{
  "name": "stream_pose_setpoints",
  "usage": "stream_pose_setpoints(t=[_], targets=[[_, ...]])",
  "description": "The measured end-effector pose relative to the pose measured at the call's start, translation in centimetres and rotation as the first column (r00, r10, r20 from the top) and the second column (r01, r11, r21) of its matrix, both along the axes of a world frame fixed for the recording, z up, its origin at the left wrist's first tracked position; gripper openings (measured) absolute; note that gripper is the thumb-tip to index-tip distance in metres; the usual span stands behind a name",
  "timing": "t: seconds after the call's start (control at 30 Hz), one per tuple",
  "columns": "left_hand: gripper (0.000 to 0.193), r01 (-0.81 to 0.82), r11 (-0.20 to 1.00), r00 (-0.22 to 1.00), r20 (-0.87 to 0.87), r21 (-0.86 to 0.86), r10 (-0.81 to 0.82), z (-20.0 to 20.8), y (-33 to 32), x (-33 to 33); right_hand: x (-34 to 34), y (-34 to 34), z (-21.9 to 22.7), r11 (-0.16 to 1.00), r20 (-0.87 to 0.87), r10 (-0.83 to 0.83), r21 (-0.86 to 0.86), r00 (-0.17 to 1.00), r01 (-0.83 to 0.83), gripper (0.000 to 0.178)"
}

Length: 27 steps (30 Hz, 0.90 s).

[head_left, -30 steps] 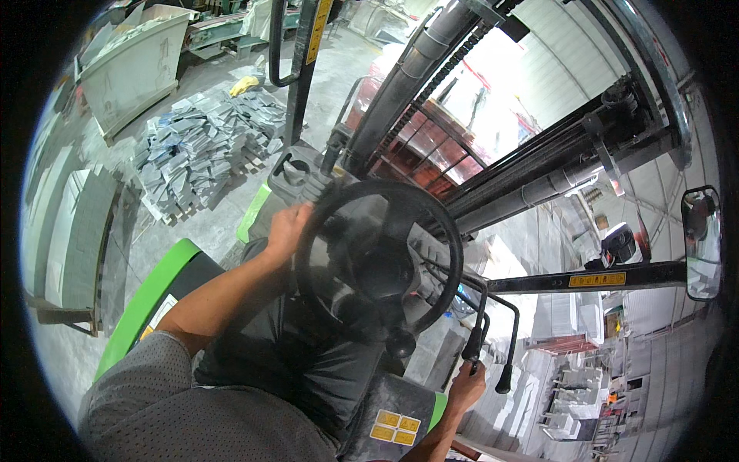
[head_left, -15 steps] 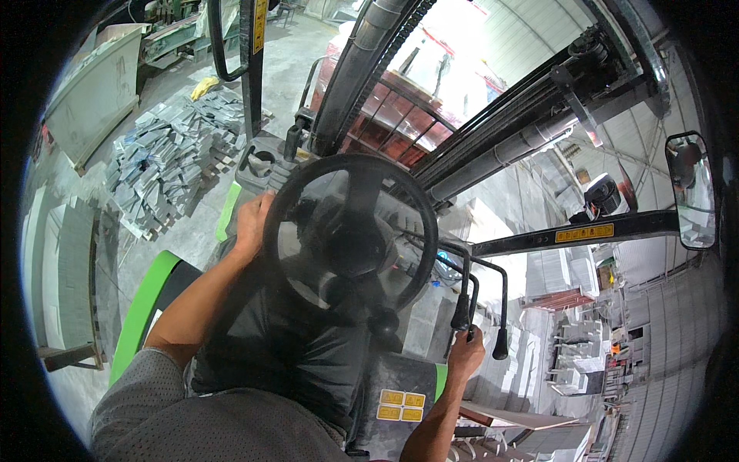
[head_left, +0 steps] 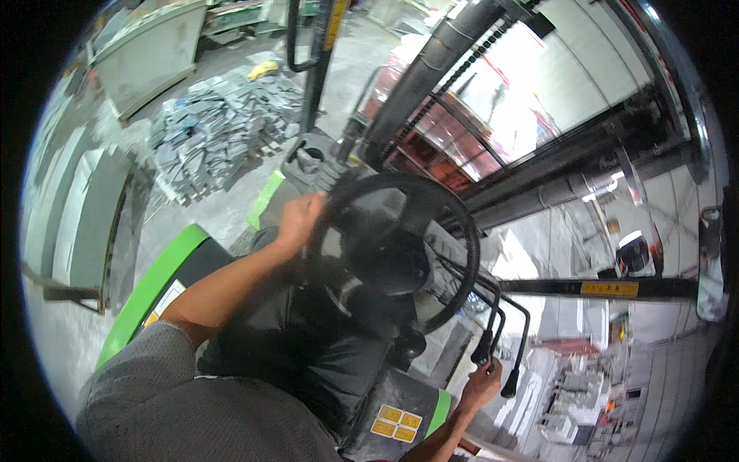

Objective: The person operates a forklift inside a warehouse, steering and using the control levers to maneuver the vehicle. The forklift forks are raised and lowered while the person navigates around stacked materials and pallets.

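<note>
In the head view, the left hand [head_left: 299, 222] meets the steering wheel [head_left: 394, 266] at ten o'clock, its grip too hidden to tell; at four o'clock, the right hand [head_left: 481, 386] has its grip around a black lever [head_left: 502, 327].

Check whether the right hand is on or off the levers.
On: the right hand curls around one lever; the rightmost knob stands free.

The right hand [head_left: 482, 387] partly hides the lever [head_left: 501, 327] it grips (yellow labels [head_left: 396, 424] are blurred).
</note>
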State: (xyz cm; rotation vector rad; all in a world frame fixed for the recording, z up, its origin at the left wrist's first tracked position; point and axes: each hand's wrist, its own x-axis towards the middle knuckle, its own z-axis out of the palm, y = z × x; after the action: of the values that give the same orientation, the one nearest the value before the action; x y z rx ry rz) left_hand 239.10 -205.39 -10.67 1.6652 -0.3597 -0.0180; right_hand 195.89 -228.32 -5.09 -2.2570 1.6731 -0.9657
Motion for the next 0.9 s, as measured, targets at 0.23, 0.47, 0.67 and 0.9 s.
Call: stream_pose_setpoints(t=[0.23,0.47,0.67,0.9], targets=[[0.051,-0.039,0.998,0.995,0.097,0.057,0.033,0.2,-0.5,-1.7,0.8,0.0,3.6,0.952,-0.061,-0.094,-0.297,0.994,0.072,0.033],[0.047,-0.014,0.996,0.996,0.088,0.085,0.006,0.2,-0.6,-2.1,5.5,6.4,4.5,0.894,0.104,0.321,-0.361,0.941,-0.265,0.032],[0.049,-0.025,0.993,0.996,0.091,0.116,0.015,0.9,0.1,-2.3,11.7,13.4,2.6,0.715,0.147,0.696,-0.236,0.703,-0.659,0.014],[0.036,-0.016,0.937,0.973,0.220,0.350,-0.066,2.7,2.5,-2.0,12.1,15.9,2.4,0.801,0.310,0.595,-0.302,0.741,-0.517,0.006]])
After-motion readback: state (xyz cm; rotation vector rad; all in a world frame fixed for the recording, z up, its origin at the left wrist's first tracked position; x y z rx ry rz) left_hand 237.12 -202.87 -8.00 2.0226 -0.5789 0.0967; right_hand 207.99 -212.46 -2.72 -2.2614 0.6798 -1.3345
